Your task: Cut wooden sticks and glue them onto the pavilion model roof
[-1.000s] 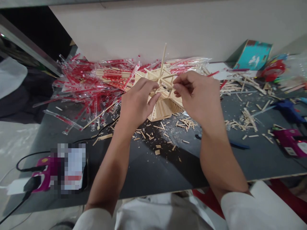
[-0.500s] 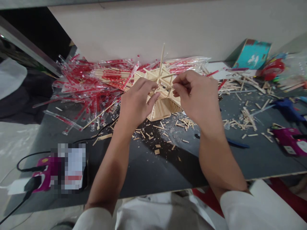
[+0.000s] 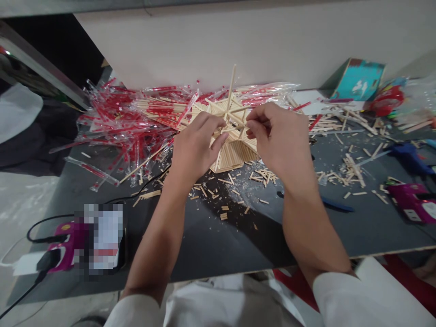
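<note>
A pale wooden stick model [image 3: 235, 152], built of glued sticks with spokes crossing at a hub and one long stick rising from it, stands at the back middle of the dark table [image 3: 211, 240]. My left hand [image 3: 195, 147] grips the model's left side, fingers curled round the sticks near the hub. My right hand [image 3: 281, 138] pinches a thin stick at the hub from the right, thumb and fingers pressed together. Both forearms reach out from white sleeves.
A heap of red-and-clear stick wrappers [image 3: 136, 118] lies at the back left. Cut stick bits [image 3: 344, 172] litter the table. A pink device [image 3: 64, 245] with a black cable sits front left; a blue glue gun [image 3: 410, 156], a magenta tool [image 3: 413, 200] and a teal box [image 3: 361, 79] are right.
Almost nothing has changed: both hands keep their hold on the stick model, with only a slight shift of the view.
</note>
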Demonstrator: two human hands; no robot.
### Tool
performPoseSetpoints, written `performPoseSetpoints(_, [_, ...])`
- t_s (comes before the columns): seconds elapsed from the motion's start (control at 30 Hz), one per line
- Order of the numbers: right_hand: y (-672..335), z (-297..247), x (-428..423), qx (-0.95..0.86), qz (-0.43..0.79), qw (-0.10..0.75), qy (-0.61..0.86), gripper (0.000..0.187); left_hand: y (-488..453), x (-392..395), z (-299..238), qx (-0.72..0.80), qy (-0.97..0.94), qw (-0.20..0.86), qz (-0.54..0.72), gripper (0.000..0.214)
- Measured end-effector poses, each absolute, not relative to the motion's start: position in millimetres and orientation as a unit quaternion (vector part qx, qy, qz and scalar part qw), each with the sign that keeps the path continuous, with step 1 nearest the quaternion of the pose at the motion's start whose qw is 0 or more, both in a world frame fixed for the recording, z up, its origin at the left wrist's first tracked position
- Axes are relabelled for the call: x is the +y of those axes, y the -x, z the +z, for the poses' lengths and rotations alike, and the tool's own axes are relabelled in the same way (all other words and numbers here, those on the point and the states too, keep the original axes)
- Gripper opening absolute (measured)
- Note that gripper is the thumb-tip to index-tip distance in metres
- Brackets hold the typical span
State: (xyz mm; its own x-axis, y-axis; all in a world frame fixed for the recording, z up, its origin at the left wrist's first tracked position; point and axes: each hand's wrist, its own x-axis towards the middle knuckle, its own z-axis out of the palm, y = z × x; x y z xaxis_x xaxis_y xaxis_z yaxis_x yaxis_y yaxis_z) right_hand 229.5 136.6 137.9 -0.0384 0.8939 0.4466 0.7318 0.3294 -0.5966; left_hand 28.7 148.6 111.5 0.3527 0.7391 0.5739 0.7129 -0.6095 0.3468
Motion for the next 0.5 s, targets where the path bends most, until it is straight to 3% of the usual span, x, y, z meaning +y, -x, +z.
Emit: performPoseSetpoints(0.5, [-227.7, 138.3, 134.5, -0.710, 0.096, 0.402, 0.571, 0.011, -28.4, 148.6, 111.0, 0.432, -0.825, 0.008, 0.364, 0.020])
